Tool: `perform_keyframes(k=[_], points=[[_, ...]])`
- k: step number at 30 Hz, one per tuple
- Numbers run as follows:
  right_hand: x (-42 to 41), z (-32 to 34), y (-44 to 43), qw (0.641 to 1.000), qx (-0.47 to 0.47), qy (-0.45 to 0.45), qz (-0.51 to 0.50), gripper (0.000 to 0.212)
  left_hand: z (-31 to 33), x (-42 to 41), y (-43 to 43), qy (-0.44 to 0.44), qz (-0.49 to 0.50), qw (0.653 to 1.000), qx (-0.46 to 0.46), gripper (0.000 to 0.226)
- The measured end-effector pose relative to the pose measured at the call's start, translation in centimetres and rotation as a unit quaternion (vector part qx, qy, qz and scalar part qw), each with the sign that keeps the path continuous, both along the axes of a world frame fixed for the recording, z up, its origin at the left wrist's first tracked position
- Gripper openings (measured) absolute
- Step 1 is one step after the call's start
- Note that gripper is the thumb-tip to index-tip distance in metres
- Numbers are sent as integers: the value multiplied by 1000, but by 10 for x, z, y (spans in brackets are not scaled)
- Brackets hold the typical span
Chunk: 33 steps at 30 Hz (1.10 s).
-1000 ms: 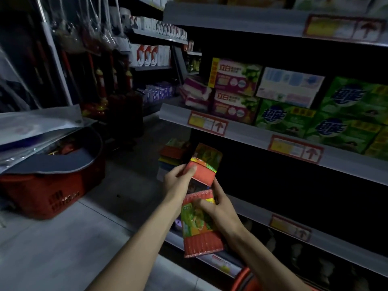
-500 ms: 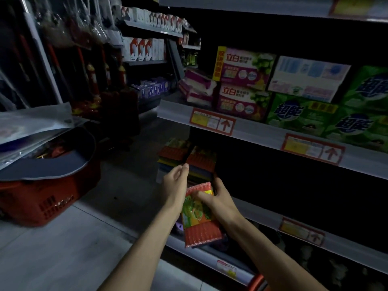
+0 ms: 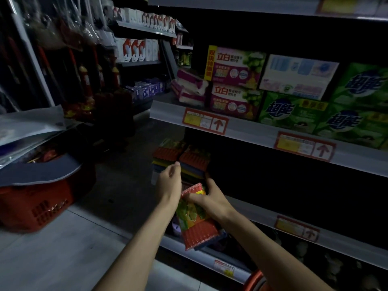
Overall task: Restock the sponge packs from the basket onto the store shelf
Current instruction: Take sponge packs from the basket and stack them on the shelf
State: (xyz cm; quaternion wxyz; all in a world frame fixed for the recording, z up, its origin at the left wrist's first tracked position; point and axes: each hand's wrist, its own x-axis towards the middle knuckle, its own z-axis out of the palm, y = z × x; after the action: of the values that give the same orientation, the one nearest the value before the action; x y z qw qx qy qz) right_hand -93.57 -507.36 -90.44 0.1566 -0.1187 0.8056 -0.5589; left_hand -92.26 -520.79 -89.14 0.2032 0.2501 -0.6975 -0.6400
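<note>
My right hand (image 3: 212, 197) grips the top of a red and green sponge pack (image 3: 196, 225), held tilted in front of the dark middle shelf (image 3: 262, 211). My left hand (image 3: 170, 179) hovers just left of it, fingers slightly apart, holding nothing. Two stacks of sponge packs (image 3: 182, 156) with red tops sit at the left end of that shelf, just beyond my left fingertips. A curved red rim, probably the basket (image 3: 255, 280), shows at the bottom edge below my right forearm.
Purple and green soap boxes (image 3: 294, 97) fill the shelf above, behind price labels (image 3: 204, 121). A red basket (image 3: 35, 204) covered with plastic sheets stands on the floor at the left. Dark racks with bottles line the far aisle.
The pack my left hand held up a second ago now lies on the shelf stack. My left hand has let go and drawn back slightly. My right hand still holds the other pack.
</note>
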Motion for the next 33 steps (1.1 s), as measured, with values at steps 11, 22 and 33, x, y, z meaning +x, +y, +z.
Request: perform_keyframes(k=[11, 22, 33], points=[[-3, 1, -4, 999, 36, 9, 8, 84, 1, 6, -5, -50, -25, 989, 138, 71], [6, 8, -3, 998, 62, 19, 23, 82, 6, 12, -6, -35, -18, 995, 89, 35], [42, 34, 49, 993, 92, 66, 38, 112, 3, 69, 15, -63, -84, 994, -2, 8]])
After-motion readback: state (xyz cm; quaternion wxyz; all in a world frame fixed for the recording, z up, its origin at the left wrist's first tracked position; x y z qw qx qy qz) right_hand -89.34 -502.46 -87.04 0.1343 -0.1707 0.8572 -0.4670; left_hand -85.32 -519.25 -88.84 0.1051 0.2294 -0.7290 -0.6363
